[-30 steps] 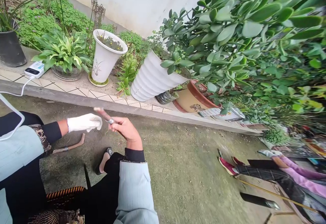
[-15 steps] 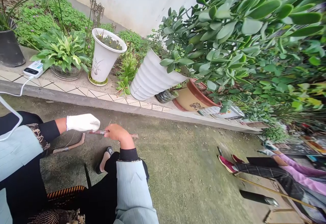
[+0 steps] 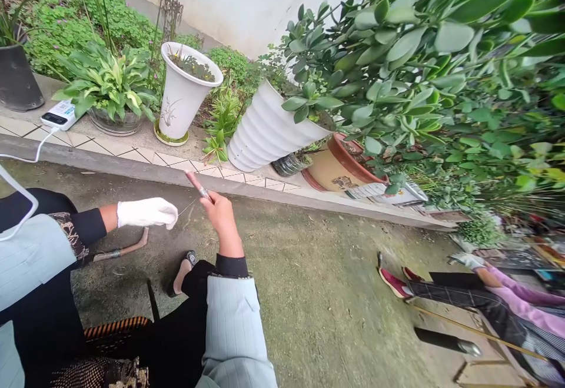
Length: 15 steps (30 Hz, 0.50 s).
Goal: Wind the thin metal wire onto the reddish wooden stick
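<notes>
My left hand (image 3: 146, 213) wears a white glove and is closed, pinching a thin strand that runs toward my right hand. My right hand (image 3: 223, 218) is bare and closed round a small reddish tool (image 3: 197, 186) with a metal band, whose tip points up and to the left. Both hands are in front of my knees, over the concrete ground. What the gloved fingers pinch is too thin to name. A curved wooden-handled tool (image 3: 120, 251) lies on the ground under my left wrist.
A tiled ledge (image 3: 132, 155) carries a white vase pot (image 3: 182, 90), a ribbed white pot (image 3: 265, 132), a brown pot (image 3: 331, 170), a black pot (image 3: 17, 79) and a power bank (image 3: 59, 115) with a white cable. Another person's legs and red shoes (image 3: 392, 282) are at right.
My right hand has lifted and swung the reddish tool from lying level to pointing up-left, moving away from the gloved left hand. A thin strand now shows between the hands.
</notes>
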### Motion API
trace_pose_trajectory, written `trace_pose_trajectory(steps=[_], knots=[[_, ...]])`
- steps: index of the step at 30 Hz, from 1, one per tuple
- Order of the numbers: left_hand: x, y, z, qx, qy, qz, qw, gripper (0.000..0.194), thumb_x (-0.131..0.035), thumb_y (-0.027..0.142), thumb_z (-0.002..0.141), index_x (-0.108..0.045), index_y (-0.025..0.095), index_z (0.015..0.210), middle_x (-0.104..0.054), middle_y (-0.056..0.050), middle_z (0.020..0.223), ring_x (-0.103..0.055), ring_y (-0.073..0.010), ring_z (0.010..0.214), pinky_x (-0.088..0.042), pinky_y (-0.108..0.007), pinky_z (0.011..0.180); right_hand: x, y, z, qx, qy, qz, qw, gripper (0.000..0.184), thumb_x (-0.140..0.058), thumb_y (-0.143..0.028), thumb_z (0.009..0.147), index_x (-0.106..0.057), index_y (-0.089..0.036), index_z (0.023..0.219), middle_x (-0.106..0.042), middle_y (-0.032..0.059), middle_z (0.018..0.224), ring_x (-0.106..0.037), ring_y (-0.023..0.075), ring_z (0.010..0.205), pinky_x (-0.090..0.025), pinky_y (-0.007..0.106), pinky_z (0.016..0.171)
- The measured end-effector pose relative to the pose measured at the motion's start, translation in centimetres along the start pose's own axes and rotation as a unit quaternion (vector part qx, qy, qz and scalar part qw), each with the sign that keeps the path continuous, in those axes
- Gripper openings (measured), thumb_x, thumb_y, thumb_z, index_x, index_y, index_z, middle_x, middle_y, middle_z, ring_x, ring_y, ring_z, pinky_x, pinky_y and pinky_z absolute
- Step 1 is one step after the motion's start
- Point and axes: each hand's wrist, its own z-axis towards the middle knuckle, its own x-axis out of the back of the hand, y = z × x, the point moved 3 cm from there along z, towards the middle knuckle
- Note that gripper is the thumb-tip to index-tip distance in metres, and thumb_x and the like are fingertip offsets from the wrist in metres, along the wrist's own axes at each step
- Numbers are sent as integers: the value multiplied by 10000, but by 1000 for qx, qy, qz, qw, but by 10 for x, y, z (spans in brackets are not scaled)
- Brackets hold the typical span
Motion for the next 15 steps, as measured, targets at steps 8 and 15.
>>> trace_pose_trajectory(steps=[8, 15], knots=[[22, 7, -5, -15, 46, 109, 993, 192, -495, 237, 799, -549, 103, 673, -558, -6, 667, -464, -117, 648, -373, -219, 653, -24, -10, -24, 26, -438, -114, 891, 133, -623, -203, 751, -707, -161, 844, -609, 4, 670, -516, 125, 632, -361, 239, 611], [20, -7, -3, 11, 121, 95, 988, 202, -477, 303, 831, -573, 128, 802, -569, -4, 734, -436, -99, 559, -343, -199, 524, 9, -15, -20, 74, -198, 330, 920, 261, -637, -380, 752, -640, -138, 851, -549, 5, 711, -444, 96, 596, -364, 226, 563]])
